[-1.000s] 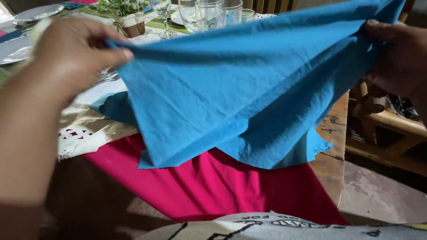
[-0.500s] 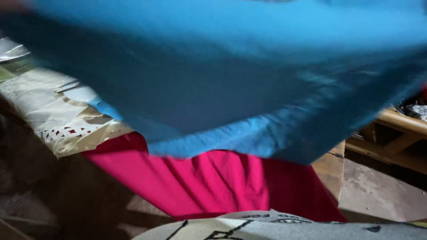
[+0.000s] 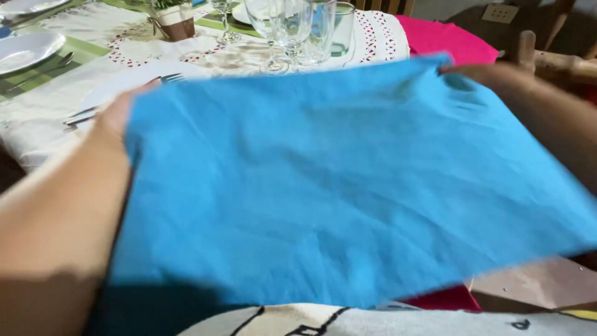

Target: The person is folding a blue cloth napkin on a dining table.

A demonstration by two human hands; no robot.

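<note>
Blue cloth napkin [image 3: 348, 186] spread flat between left hand [image 3: 118, 115] and right hand [image 3: 479, 73]; fingers pinch far corners. Risk: far edge sweeping stemmed glasses [image 3: 292, 28] just beyond fingertips, toppling them.

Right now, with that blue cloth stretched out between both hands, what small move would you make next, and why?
Probably lower the blue cotton cloth flat toward the table. The left hand and right hand hold its far corners, spread wide and smooth, just short of the clear stemmed glasses.
</note>
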